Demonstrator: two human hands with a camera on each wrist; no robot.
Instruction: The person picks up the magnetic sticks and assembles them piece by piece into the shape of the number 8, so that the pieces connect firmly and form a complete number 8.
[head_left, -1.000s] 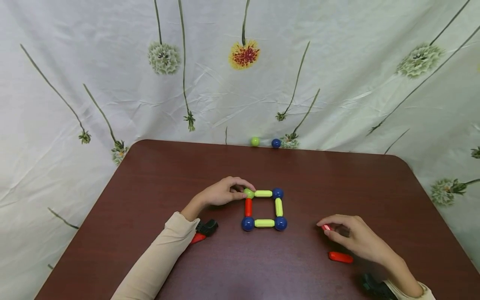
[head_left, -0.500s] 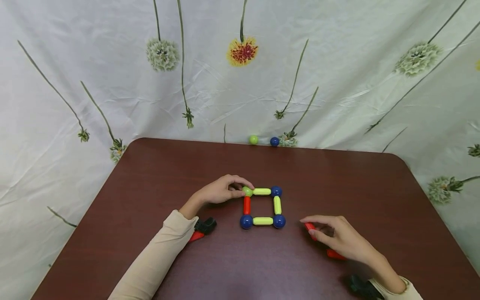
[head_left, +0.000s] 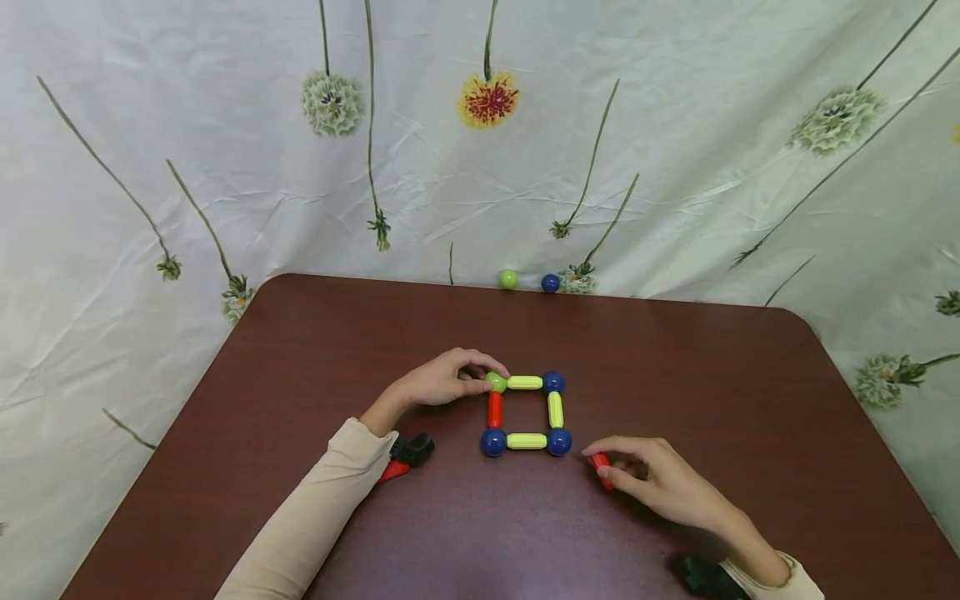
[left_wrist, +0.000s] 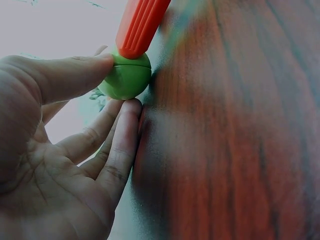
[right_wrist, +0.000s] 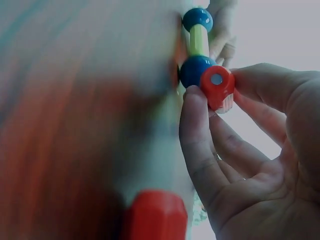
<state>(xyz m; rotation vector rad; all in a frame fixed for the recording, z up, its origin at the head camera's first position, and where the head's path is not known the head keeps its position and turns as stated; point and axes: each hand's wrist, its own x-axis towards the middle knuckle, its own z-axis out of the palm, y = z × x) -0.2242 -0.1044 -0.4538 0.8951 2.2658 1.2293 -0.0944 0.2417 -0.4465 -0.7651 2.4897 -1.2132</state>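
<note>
On the table lies a square of magnetic balls and rods. A green ball (head_left: 496, 382) forms its far left corner, joined to a red magnetic rod (head_left: 495, 410) and a yellow-green rod (head_left: 524, 382). My left hand (head_left: 438, 380) holds that green ball between thumb and fingers. Blue balls make the other corners, with one (head_left: 558, 442) at the near right. Right of this corner, my right hand (head_left: 663, 482) pinches a loose red magnetic rod (head_left: 601, 470). Its round end with a grey magnet faces the right wrist view, where the red rod (right_wrist: 217, 87) overlaps a blue ball (right_wrist: 196, 71).
Another red rod (right_wrist: 157, 216) lies below my right hand, hidden in the head view. A red piece (head_left: 393, 471) shows beside the left wrist's black strap (head_left: 412, 451). A green ball (head_left: 508, 279) and blue ball (head_left: 551, 283) sit at the table's far edge, before a flowered cloth.
My right hand has moved left with the red rod, from beside the other loose rod to near the square. The left hand stays at the green corner ball.
</note>
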